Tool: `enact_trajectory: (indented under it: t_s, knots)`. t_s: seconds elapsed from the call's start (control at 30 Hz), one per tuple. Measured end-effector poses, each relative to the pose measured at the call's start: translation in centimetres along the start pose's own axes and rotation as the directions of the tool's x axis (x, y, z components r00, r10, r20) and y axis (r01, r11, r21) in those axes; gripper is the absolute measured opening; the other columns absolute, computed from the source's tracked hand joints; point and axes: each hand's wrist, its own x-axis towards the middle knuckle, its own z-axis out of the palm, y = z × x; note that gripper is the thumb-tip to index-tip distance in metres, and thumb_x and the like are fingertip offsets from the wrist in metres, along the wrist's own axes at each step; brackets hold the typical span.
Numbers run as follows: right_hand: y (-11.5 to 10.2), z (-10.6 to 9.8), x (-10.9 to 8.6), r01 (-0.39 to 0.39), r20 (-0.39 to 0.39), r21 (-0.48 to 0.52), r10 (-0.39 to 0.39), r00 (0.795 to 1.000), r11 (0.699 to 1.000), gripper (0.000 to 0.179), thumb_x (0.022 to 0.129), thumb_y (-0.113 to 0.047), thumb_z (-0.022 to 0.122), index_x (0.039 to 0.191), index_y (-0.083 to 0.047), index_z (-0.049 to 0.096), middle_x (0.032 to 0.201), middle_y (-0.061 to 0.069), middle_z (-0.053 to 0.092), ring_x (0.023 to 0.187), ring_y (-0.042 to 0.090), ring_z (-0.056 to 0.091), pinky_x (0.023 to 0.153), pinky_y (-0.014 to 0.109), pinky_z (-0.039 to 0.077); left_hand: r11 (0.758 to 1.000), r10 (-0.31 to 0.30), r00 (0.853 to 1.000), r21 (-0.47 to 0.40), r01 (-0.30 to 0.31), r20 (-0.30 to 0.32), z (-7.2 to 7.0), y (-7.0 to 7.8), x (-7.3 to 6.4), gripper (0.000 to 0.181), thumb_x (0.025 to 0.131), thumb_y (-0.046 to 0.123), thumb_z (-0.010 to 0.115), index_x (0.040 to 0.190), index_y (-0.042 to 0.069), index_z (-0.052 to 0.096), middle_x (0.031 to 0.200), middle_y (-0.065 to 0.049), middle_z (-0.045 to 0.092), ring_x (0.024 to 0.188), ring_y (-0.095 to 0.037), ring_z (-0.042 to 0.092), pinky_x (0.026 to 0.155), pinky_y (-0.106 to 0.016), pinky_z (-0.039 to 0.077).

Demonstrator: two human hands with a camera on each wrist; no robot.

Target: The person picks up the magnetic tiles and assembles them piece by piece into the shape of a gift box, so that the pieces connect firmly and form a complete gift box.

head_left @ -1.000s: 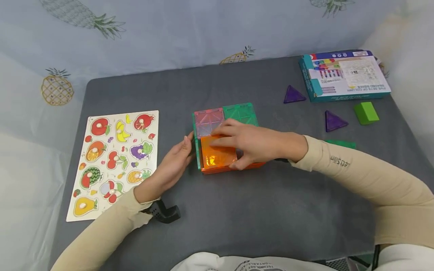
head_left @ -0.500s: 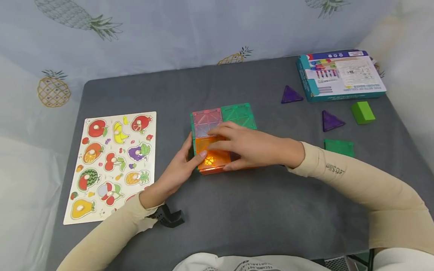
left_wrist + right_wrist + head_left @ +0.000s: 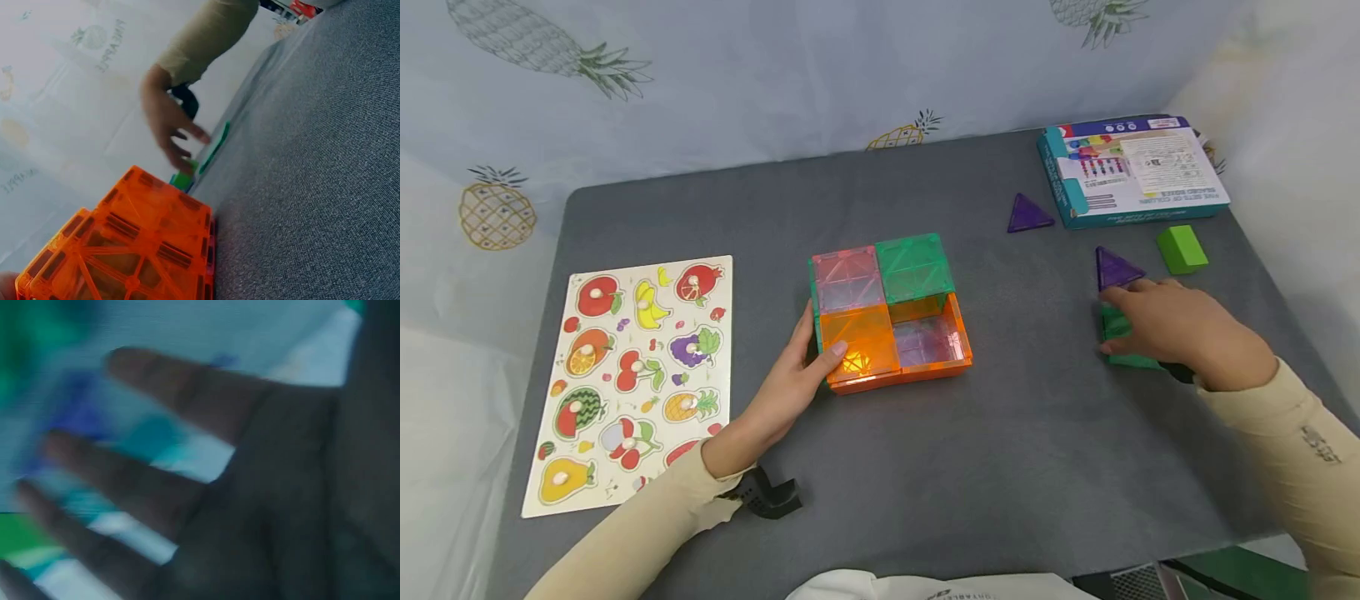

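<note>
A low box of translucent magnetic tiles sits mid-table in the head view. Pink, green and orange tiles cover its top, while the front right section is uncovered. My left hand holds the box at its left side, thumb on the orange tile and fingers along the wall. Over on the right, my right hand hovers with spread fingers above a loose green tile, partly hiding it. A gap shows between that hand and the green tile in the left wrist view. The right wrist view is blurred.
Two purple triangle tiles lie on the right side, one just beyond my right hand. A green block and a cardboard box stand at the back right. A fruit peg puzzle board lies at the left.
My right hand has left the tile box and moved right to the loose green tile. My left thumb has come onto the orange tile, which now sits flush on the box.
</note>
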Motion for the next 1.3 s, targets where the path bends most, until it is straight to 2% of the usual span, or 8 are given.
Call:
enact_trajectory:
  t_s: [0.13, 0.27, 0.37, 0.5, 0.63, 0.8, 0.93, 1.3]
  knots:
    - [3.1, 3.3, -1.0, -0.012, 0.043, 0.059, 0.009, 0.999, 0.998, 0.094, 0.076, -0.051, 0.076, 0.147, -0.006, 0.033, 0.137, 0.034, 0.038, 0.119, 0.056, 0.037, 0.086, 0.072, 0.038, 1.0, 0.019, 1.0, 0.004, -0.019, -0.015, 0.1, -0.2, -0.3, 0.079, 0.1, 0.026, 0.052, 0.155, 0.024, -0.005, 0.162, 0.003, -0.008, 0.149, -0.018, -0.008, 0.12, -0.049, 0.005]
    - [4.4, 5.6, -2.1, 0.085, -0.15, 0.096, -0.07, 0.986, 0.992, 0.089, 0.077, -0.042, 0.078, 0.145, -0.004, 0.036, 0.135, 0.029, 0.039, 0.117, 0.052, 0.038, 0.088, 0.069, 0.038, 0.999, 0.047, 0.998, 0.007, -0.047, -0.031, 0.3, -0.3, -0.3, 0.079, 0.099, 0.025, 0.053, 0.155, 0.024, -0.003, 0.162, 0.005, -0.006, 0.149, -0.016, -0.006, 0.12, -0.049, 0.004]
    - [4.5, 6.6, -2.6, 0.158, -0.317, 0.047, -0.135, 0.939, 0.986, 0.084, 0.072, -0.041, 0.082, 0.138, -0.003, 0.047, 0.13, 0.024, 0.05, 0.115, 0.046, 0.045, 0.088, 0.064, 0.041, 0.998, 0.057, 0.998, 0.011, -0.057, -0.037, 0.3, -0.4, -0.2, 0.079, 0.099, 0.025, 0.053, 0.155, 0.026, -0.002, 0.162, 0.006, -0.005, 0.149, -0.016, -0.005, 0.12, -0.049, 0.004]
    - [3.6, 7.0, -2.2, 0.284, -0.515, -0.085, -0.286, 0.808, 0.955, 0.079, 0.067, -0.053, 0.08, 0.127, -0.006, 0.058, 0.116, 0.018, 0.065, 0.106, 0.038, 0.06, 0.081, 0.056, 0.049, 0.999, 0.053, 0.998, 0.012, -0.053, -0.037, 0.4, -0.4, -0.1, 0.079, 0.099, 0.025, 0.053, 0.155, 0.026, -0.002, 0.162, 0.005, -0.005, 0.149, -0.016, -0.004, 0.12, -0.05, 0.004]
    - [0.4, 5.5, -1.1, 0.434, -0.661, -0.185, -0.439, 0.609, 0.881, 0.076, 0.078, -0.071, 0.059, 0.12, -0.008, 0.064, 0.107, 0.014, 0.069, 0.095, 0.034, 0.066, 0.07, 0.051, 0.053, 0.999, 0.051, 0.998, 0.005, -0.05, -0.042, 0.4, -0.5, -0.2, 0.078, 0.1, 0.025, 0.053, 0.155, 0.025, -0.003, 0.162, 0.005, -0.005, 0.149, -0.016, -0.004, 0.12, -0.049, 0.004]
    - [-6.5, 2.0, -0.1, 0.556, -0.71, -0.216, -0.52, 0.475, 0.802, 0.076, 0.089, -0.073, 0.037, 0.114, -0.008, 0.068, 0.108, 0.016, 0.067, 0.096, 0.033, 0.064, 0.076, 0.052, 0.052, 0.998, 0.057, 0.997, 0.006, -0.056, -0.05, 0.4, -0.6, -0.2, 0.078, 0.1, 0.025, 0.052, 0.155, 0.023, -0.003, 0.162, 0.004, -0.005, 0.149, -0.016, -0.005, 0.12, -0.049, 0.003]
    - [-11.0, 0.1, 0.8, 0.609, -0.682, -0.238, -0.577, 0.45, 0.756, 0.066, 0.089, -0.067, 0.046, 0.115, -0.011, 0.069, 0.112, 0.015, 0.066, 0.102, 0.033, 0.062, 0.08, 0.05, 0.051, 0.998, 0.07, 0.996, 0.012, -0.07, -0.058, 0.5, -0.8, -0.1, 0.077, 0.1, 0.025, 0.051, 0.155, 0.024, -0.002, 0.162, 0.004, -0.004, 0.149, -0.016, -0.004, 0.12, -0.049, 0.003]
    - [-14.6, -0.2, 3.0, 0.686, -0.581, -0.168, -0.634, 0.511, 0.708, 0.048, 0.083, -0.046, 0.072, 0.116, -0.012, 0.069, 0.125, 0.012, 0.06, 0.117, 0.031, 0.05, 0.099, 0.046, 0.044, 0.996, 0.078, 0.994, 0.037, -0.076, -0.078, 0.6, -1.0, -0.1, 0.076, 0.1, 0.028, 0.051, 0.155, 0.025, 0.0, 0.162, 0.005, -0.002, 0.149, -0.016, -0.001, 0.12, -0.051, 0.003]
